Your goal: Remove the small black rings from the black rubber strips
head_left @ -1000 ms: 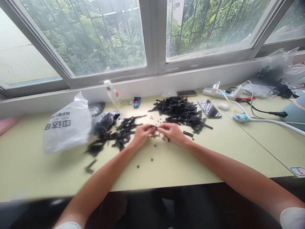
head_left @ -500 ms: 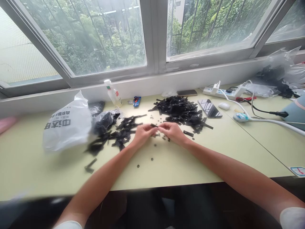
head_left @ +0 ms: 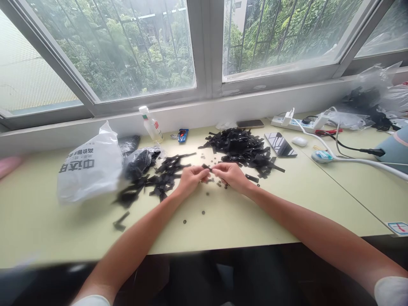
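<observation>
A short black strip (head_left: 206, 167) is pinched by the fingers of my left hand (head_left: 191, 177). My right hand (head_left: 232, 175) meets it from the other side, thumb and forefinger pressed together at the strip's end; whether they also hold a small part is too fine to see. Under and around my fingers lie several small dark round pieces (head_left: 219, 184), like snap fasteners or washers. Nearer me are a few more, one round piece (head_left: 203, 212) among them. Beyond my right hand rises a large heap of black strips (head_left: 237, 144); a looser pile of strips (head_left: 165, 176) spreads left of my left hand.
To the left stand a white plastic bag (head_left: 92, 170) and a clear bottle (head_left: 151, 125). A blue packet (head_left: 182, 135) lies at the back. On the right are a phone (head_left: 280, 145), a white mouse (head_left: 300, 141), a power strip (head_left: 296, 123) and cables.
My fingers have shifted slightly around the strip, and my right fingertips sit a little differently at its end. The piles and loose round pieces look unchanged.
</observation>
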A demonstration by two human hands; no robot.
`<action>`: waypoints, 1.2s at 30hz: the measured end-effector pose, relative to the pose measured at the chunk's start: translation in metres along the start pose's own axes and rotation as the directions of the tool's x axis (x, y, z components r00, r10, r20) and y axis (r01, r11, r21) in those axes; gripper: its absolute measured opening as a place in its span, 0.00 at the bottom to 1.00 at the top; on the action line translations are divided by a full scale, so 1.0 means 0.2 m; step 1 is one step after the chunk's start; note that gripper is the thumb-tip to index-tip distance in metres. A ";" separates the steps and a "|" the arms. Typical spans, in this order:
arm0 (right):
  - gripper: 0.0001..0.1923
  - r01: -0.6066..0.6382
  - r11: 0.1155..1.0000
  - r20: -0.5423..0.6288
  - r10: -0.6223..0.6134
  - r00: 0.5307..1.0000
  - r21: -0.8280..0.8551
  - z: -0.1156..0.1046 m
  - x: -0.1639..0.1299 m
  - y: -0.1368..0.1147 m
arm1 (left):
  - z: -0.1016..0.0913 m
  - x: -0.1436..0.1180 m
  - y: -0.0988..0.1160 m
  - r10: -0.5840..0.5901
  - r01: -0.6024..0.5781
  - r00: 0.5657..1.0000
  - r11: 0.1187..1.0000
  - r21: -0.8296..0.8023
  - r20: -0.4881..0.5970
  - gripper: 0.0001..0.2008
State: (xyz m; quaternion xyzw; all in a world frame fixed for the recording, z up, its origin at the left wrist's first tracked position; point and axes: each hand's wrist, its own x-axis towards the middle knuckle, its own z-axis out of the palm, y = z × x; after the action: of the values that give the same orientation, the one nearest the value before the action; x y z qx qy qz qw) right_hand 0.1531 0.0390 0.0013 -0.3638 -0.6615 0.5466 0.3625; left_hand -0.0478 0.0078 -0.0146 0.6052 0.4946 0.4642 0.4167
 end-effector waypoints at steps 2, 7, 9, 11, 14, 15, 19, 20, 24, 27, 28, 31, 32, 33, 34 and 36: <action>0.16 0.029 0.999 -0.001 -0.029 1.000 -0.021 0.00 0.00 0.00 | 0.00 0.00 0.01 -0.004 0.004 1.000 1.000 -0.007 0.008 0.17; 0.14 0.079 0.995 -0.004 -0.079 0.997 -0.054 0.01 0.00 0.01 | -0.01 0.00 0.03 -0.023 0.027 0.998 0.998 -0.055 0.055 0.17; 0.13 0.091 0.994 -0.006 -0.092 0.996 -0.065 0.01 0.00 0.01 | -0.01 0.00 0.03 -0.028 0.034 0.996 0.997 -0.071 0.079 0.17; 0.13 0.098 0.992 -0.009 -0.099 0.995 -0.077 0.01 0.00 0.01 | -0.01 0.00 0.03 -0.031 0.037 0.996 0.997 -0.072 0.088 0.17; 0.13 0.100 0.991 -0.004 -0.101 0.995 -0.089 0.01 0.00 0.00 | -0.01 0.00 0.03 -0.032 0.035 0.998 0.998 -0.055 0.063 0.17; 0.13 0.103 0.990 0.000 -0.104 0.995 -0.092 0.01 0.00 0.01 | -0.01 0.00 0.03 -0.030 0.033 0.998 0.998 -0.047 0.051 0.17; 0.12 0.122 0.986 -0.002 -0.122 0.992 -0.110 0.00 0.00 0.00 | 0.00 -0.01 0.03 -0.007 0.008 0.999 1.000 -0.022 0.031 0.17; 0.12 0.122 0.986 -0.003 -0.123 0.992 -0.112 0.00 -0.01 0.00 | 0.01 -0.01 0.03 0.001 0.000 0.999 1.000 -0.020 0.032 0.17; 0.13 0.114 0.988 0.006 -0.114 0.993 -0.099 0.01 -0.01 -0.01 | 0.01 -0.01 0.04 0.023 -0.023 1.000 1.000 -0.015 0.011 0.16; 0.14 0.085 0.992 -0.002 -0.085 0.996 -0.091 0.01 -0.01 -0.01 | 0.01 -0.01 0.04 0.034 -0.034 0.999 0.999 0.005 0.002 0.16; 0.15 0.076 0.993 -0.006 -0.077 0.997 -0.090 0.01 -0.01 -0.01 | 0.01 -0.01 0.04 0.035 -0.035 0.999 0.999 0.010 0.004 0.17; 0.15 0.074 0.993 0.003 -0.074 0.997 -0.095 0.01 -0.01 0.00 | 0.02 -0.01 0.04 0.050 -0.050 0.999 0.998 0.032 0.005 0.17; 0.15 0.078 0.992 0.008 -0.078 0.997 -0.099 0.00 0.00 0.00 | 0.02 -0.01 0.05 0.061 -0.061 0.998 0.997 0.050 0.005 0.17; 0.15 0.084 0.991 0.010 -0.083 0.996 -0.104 0.00 0.00 0.00 | 0.01 -0.01 0.05 0.076 -0.077 0.997 0.994 0.080 0.007 0.17; 0.15 0.088 0.990 0.003 -0.089 0.996 -0.108 0.00 0.00 0.01 | 0.01 -0.01 0.05 0.099 -0.099 0.995 0.988 0.122 0.010 0.16; 0.16 0.092 0.990 -0.030 -0.096 0.995 -0.111 -0.01 0.01 0.02 | -0.01 -0.01 0.05 0.159 -0.164 0.986 0.956 0.243 0.039 0.15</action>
State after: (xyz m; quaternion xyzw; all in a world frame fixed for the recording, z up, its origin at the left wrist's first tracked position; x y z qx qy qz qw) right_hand 0.1541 0.0413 -0.0018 -0.3611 -0.7004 0.4852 0.3791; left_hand -0.0477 0.0045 -0.0058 0.6947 0.4931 0.4262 0.3042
